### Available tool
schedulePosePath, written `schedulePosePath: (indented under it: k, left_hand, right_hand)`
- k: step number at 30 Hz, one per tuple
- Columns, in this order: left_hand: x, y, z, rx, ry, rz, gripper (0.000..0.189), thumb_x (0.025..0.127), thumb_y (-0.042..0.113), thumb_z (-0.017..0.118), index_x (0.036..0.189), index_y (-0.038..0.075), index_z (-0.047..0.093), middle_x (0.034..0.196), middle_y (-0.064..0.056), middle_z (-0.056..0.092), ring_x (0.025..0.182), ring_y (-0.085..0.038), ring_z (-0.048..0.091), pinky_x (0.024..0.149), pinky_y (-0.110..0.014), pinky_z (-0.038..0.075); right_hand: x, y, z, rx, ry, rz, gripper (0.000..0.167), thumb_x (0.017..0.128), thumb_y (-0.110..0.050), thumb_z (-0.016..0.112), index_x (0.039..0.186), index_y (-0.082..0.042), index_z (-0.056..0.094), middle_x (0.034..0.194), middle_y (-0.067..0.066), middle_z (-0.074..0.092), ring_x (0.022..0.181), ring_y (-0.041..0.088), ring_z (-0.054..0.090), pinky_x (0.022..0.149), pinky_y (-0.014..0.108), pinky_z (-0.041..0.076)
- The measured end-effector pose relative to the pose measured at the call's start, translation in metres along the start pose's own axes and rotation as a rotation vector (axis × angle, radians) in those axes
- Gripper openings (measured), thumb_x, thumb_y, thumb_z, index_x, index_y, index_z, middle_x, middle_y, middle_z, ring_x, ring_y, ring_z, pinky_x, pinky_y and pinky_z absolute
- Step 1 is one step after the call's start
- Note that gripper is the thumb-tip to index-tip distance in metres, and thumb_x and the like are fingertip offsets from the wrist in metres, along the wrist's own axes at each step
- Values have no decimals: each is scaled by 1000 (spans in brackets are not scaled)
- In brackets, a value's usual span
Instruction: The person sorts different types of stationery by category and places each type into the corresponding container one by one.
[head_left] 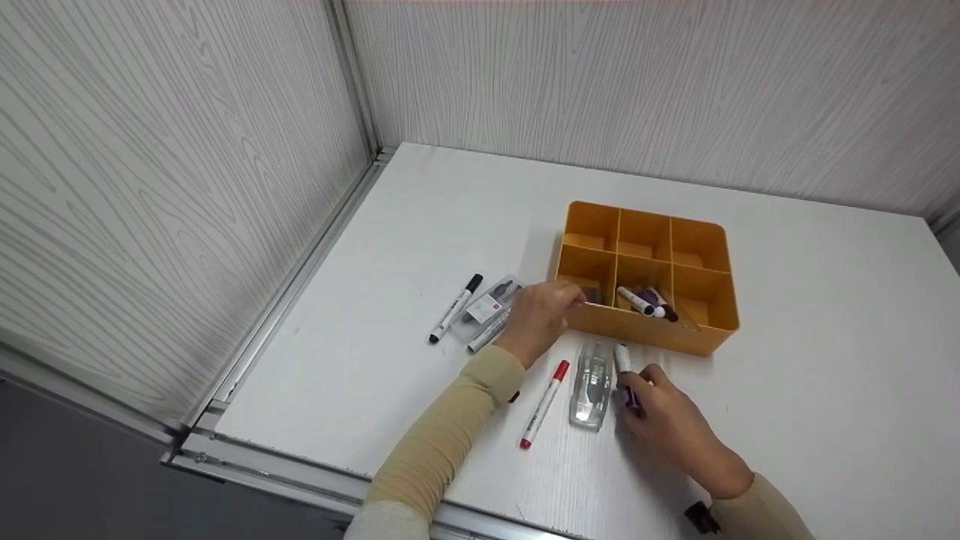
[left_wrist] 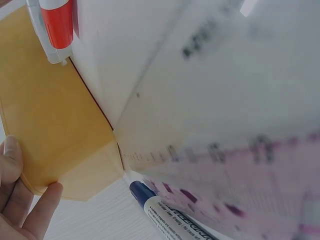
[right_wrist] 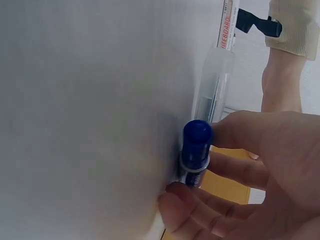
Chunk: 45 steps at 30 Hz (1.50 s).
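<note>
A yellow six-compartment organizer box (head_left: 645,330) stands on the table. My left hand (head_left: 538,319) grips its front left corner; in the left wrist view, fingertips (left_wrist: 49,192) rest on the box wall. In front of the box, my right hand (head_left: 664,412) holds a whiteboard marker (head_left: 623,360) low over the table. The marker's blue end (right_wrist: 196,142) shows between thumb and fingers in the right wrist view. Just left of it lies a long clear plastic case (head_left: 591,390). Several white markers (head_left: 637,300) stick out of the front middle compartment.
A red-capped marker (head_left: 545,405) lies between my forearms. Left of the box are a black-capped marker (head_left: 456,309), a clear pack with a white label (head_left: 484,307) and another marker (head_left: 487,334), partly hidden by my left hand. Panel walls (head_left: 637,90) border the table.
</note>
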<state>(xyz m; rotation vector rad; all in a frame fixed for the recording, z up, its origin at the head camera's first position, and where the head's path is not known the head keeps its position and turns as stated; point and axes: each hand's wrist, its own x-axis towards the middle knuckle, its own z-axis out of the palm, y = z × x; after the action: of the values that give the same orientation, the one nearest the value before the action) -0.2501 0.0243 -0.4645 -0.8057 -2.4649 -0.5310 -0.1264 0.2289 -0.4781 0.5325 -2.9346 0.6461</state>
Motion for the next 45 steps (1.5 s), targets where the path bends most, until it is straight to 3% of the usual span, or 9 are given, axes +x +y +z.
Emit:
schedulePosePath:
  k: [6, 11, 18, 24, 29, 35, 40, 43, 45]
  left_hand:
    - [0, 1, -1, 6, -15, -11, 13, 84, 5, 72, 91, 16, 75, 89, 5, 75, 76, -12, 71, 65, -25, 54]
    - [-1, 2, -2, 6, 4, -3, 15, 82, 4, 73, 90, 17, 75, 89, 6, 75, 77, -12, 71, 65, -26, 54]
    - [-1, 1, -1, -5, 10, 3, 11, 85, 7, 71, 91, 16, 74, 88, 6, 75, 77, -13, 71, 66, -27, 54]
    - [-1, 1, -1, -8, 5, 3, 12, 84, 6, 73, 91, 16, 74, 89, 5, 75, 77, -12, 71, 66, -26, 54]
    - [-1, 1, -1, -6, -5, -2, 13, 84, 5, 72, 92, 16, 74, 90, 5, 75, 77, -12, 71, 66, -25, 55]
    - [-1, 1, -1, -9, -22, -12, 18, 82, 2, 73, 93, 15, 74, 92, 5, 76, 78, -11, 71, 68, -24, 55]
    - [0, 0, 0, -13, -9, -12, 16, 84, 2, 72, 93, 15, 75, 90, 4, 76, 77, -12, 71, 66, -25, 55]
    - [0, 1, 0, -10, -2, -12, 15, 84, 2, 72, 92, 15, 75, 88, 4, 76, 77, -12, 71, 65, -25, 54]
    - [0, 2, 0, -7, -6, -12, 16, 84, 2, 72, 92, 15, 75, 89, 4, 76, 77, -11, 71, 65, -24, 54]
  right_hand:
    - [0, 1, -5, 39, -41, 32, 30, 77, 7, 72, 104, -6, 68, 92, 9, 54, 73, 16, 51, 61, 29, 49]
    - [1, 1, -8, 69, -81, 70, 32, 77, 9, 70, 105, -5, 68, 95, 11, 55, 76, 18, 53, 65, 33, 51]
    - [0, 4, -12, 53, -20, 22, 31, 74, 9, 73, 102, -6, 70, 93, 9, 57, 75, 16, 53, 64, 31, 50]
    - [-4, 3, -22, 56, -20, 7, 37, 71, 12, 70, 102, -9, 70, 97, 6, 57, 78, 15, 55, 66, 31, 51]
    - [-7, 1, -33, 51, 27, -40, 38, 71, 15, 63, 101, -7, 70, 99, 7, 59, 79, 15, 57, 65, 28, 51]
    - [-5, -6, -48, 69, 76, -88, 38, 73, 14, 62, 102, -8, 69, 101, 8, 60, 74, 13, 53, 59, 22, 45]
    - [4, -10, -60, 64, 182, -189, 42, 70, 20, 63, 102, -6, 70, 98, 11, 61, 67, 8, 47, 54, 18, 40]
    - [12, -9, -67, 33, 235, -222, 41, 72, 21, 63, 104, -3, 69, 98, 14, 62, 68, 11, 48, 54, 21, 42]
    - [17, -9, -73, 19, 235, -196, 39, 75, 19, 63, 107, -4, 69, 98, 15, 63, 70, 15, 52, 56, 26, 45]
